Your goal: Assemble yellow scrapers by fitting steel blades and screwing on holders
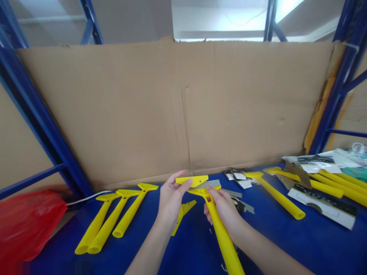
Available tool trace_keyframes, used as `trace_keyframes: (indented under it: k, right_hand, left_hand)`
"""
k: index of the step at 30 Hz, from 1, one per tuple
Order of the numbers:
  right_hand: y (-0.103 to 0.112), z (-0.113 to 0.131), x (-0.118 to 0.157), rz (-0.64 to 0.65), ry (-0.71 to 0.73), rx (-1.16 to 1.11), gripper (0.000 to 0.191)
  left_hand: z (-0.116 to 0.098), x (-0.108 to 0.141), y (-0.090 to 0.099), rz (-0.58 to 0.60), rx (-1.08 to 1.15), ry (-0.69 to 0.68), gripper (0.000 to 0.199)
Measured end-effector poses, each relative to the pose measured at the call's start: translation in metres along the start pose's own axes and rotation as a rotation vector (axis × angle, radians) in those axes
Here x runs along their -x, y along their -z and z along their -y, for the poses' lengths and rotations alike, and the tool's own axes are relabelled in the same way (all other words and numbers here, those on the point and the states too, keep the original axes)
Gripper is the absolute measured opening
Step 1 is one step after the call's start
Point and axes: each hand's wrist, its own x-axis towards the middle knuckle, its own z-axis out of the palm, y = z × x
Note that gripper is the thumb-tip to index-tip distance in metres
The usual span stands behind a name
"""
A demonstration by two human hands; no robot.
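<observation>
In my left hand [171,200] a flat yellow cover plate [200,179] with small holes is pinched between thumb and fingers. My right hand [226,210] is wrapped round the neck of a yellow scraper handle [225,244], its wide head pointing away from me. A grey metal blade [211,183] lies at that head, just behind the cover plate; whether it is seated there I cannot tell. Loose yellow cover plates [187,208] lie under my left wrist. More metal blades [234,194] and a dark tool are partly hidden behind my right hand.
Several yellow scraper handles lie left [130,214] and right [282,198] on the blue table [189,252]. Small screws [223,267] sit near the front. Black-and-white packaging [322,206] is at right, a red bag [31,225] at left. A cardboard panel [129,114] stands behind.
</observation>
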Motion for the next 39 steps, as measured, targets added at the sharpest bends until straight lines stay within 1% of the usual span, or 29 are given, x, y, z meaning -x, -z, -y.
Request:
trace_keyframes:
  k: [1, 3, 6, 8, 10, 15, 17, 20, 22, 26, 28, 34, 39]
  right_hand:
    - [0.0, 0.0, 0.0, 0.001, 0.0, 0.008, 0.028]
    - [0.0, 0.0, 0.002, 0.005, 0.001, 0.025, 0.027]
    - [-0.001, 0.0, 0.005, 0.005, 0.004, 0.05, 0.028]
    - [-0.001, 0.0, 0.006, 0.006, 0.016, 0.063, 0.029]
    - [-0.002, 0.0, 0.005, 0.011, 0.028, 0.07, 0.03]
    - [-0.002, -0.003, 0.002, 0.009, 0.009, 0.08, 0.031]
    - [-0.001, -0.004, 0.002, 0.009, 0.004, 0.066, 0.029]
    - [0.0, -0.007, 0.004, 0.029, 0.01, 0.007, 0.027]
    - [0.0, -0.008, 0.003, 0.069, 0.017, -0.052, 0.029]
    - [0.003, -0.01, -0.002, 0.219, 0.05, -0.165, 0.031]
    - [0.005, -0.01, -0.004, 0.262, 0.081, -0.183, 0.028]
    - [0.005, -0.01, 0.004, 0.279, 0.074, -0.177, 0.024]
    - [0.003, -0.012, 0.005, 0.283, 0.076, -0.187, 0.026]
  left_hand:
    - [0.001, 0.002, -0.002, 0.011, -0.04, -0.006, 0.036]
    - [0.003, 0.004, -0.005, 0.03, -0.134, -0.026, 0.023]
    - [0.005, 0.004, -0.004, 0.037, -0.259, -0.07, 0.018]
    - [0.006, 0.003, -0.002, 0.038, -0.29, -0.084, 0.016]
    - [0.007, 0.0, 0.0, 0.066, -0.28, -0.07, 0.017]
    - [0.013, -0.003, 0.004, 0.182, -0.199, -0.004, 0.021]
    - [0.017, -0.003, 0.004, 0.209, -0.178, -0.01, 0.022]
    - [0.022, -0.004, 0.003, 0.208, -0.188, -0.052, 0.022]
    - [0.023, -0.004, 0.003, 0.201, -0.195, -0.068, 0.023]
    - [0.023, -0.004, 0.004, 0.161, -0.192, -0.06, 0.022]
    - [0.023, -0.005, 0.005, 0.137, -0.198, -0.057, 0.022]
    - [0.023, -0.006, 0.009, 0.148, -0.201, -0.039, 0.026]
    - [0.021, -0.004, 0.009, 0.172, -0.158, -0.029, 0.03]
